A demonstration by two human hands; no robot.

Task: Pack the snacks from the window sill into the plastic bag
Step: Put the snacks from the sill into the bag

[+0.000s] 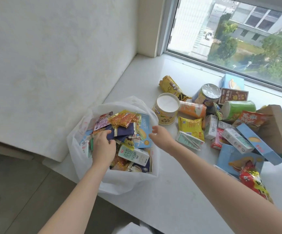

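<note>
Roughly half packed | plastic bag at sill's left edge nearly full | my left hand pinches dark-blue wrapper inside | right hand fingers apart, empty | cups, cartons, boxes remain near window.

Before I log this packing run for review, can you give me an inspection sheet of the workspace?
Surface: white window sill, bare near the front edge.
Job's things: white plastic bag open, part filled with snacks; yellow paper tub, green can, milk cartons and blue boxes unpacked on the sill.
Clutter: cardboard box at right.
Hands: left hand inside the bag, fingers on a dark packet; right hand open at the bag rim.
Cables: nothing seen.
Surroundings: window, white wall.
</note>
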